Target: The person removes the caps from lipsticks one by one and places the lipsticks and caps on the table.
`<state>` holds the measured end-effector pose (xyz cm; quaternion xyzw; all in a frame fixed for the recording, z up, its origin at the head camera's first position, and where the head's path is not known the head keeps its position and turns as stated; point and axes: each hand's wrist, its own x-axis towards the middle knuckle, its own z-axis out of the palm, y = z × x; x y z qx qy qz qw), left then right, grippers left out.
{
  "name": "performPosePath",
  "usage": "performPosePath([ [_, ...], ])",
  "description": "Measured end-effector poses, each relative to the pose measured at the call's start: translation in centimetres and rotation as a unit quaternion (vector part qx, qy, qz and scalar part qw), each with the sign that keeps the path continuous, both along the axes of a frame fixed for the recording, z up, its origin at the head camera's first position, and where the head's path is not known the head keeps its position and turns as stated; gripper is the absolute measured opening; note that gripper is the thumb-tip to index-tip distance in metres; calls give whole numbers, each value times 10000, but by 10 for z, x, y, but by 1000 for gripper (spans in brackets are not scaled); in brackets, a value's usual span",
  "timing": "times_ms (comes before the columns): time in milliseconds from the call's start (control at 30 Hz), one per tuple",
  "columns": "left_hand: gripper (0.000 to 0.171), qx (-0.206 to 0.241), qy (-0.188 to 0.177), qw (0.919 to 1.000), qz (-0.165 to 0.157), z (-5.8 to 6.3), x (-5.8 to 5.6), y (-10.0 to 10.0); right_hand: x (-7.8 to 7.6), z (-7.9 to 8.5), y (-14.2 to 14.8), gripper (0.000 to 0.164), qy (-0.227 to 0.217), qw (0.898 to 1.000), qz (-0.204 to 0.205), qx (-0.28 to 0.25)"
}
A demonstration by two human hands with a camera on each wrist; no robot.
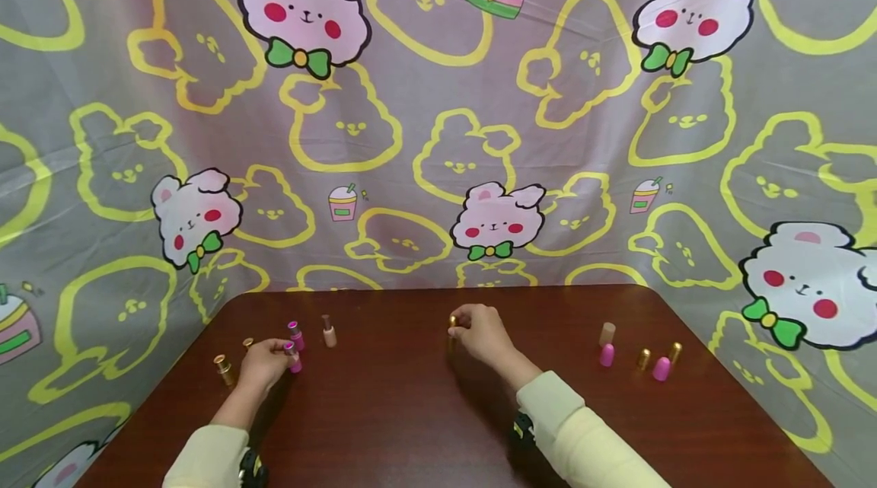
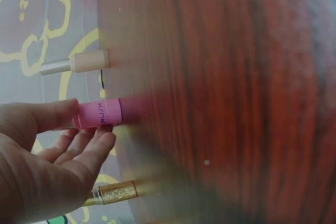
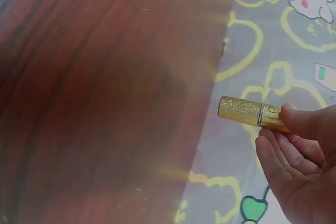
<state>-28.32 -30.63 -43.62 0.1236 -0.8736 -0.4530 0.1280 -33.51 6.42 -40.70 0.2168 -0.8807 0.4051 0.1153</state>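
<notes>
My left hand [image 1: 263, 364] pinches a pink lipstick tube [image 1: 294, 360] by its upper end at the table's left side. In the left wrist view, dark lettering shows on that tube's pink base [image 2: 101, 114]. Near it stand a second pink tube [image 1: 296, 336], a beige tube [image 1: 330, 333] and a gold tube [image 1: 224, 371]; another gold one [image 1: 248, 342] is partly hidden behind the hand. At mid-table, my right hand [image 1: 485, 332] grips a gold lipstick [image 3: 240, 110] by one end between thumb and fingers. The right wrist view shows its patterned far end pointing towards the table.
On the brown table [image 1: 384, 412], toward the right, stand two pink caps [image 1: 607, 355], two small gold caps [image 1: 644, 359] and a translucent beige cap [image 1: 607, 333]. A patterned cloth [image 1: 411, 92] hangs around the table's back and sides.
</notes>
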Motion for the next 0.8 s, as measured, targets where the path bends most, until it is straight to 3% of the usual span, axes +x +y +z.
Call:
performPosePath([
  [367, 44, -39, 72, 10000, 49, 3, 0, -1, 12, 34, 10, 10, 77, 9995, -98, -277],
  [567, 45, -158, 145, 9997, 81, 15, 1, 0, 18, 56, 20, 15, 293, 9978, -168, -563],
  [800, 46, -330, 570, 9976, 219, 32, 2, 9, 20, 77, 33, 21, 185, 9911, -192, -1305],
])
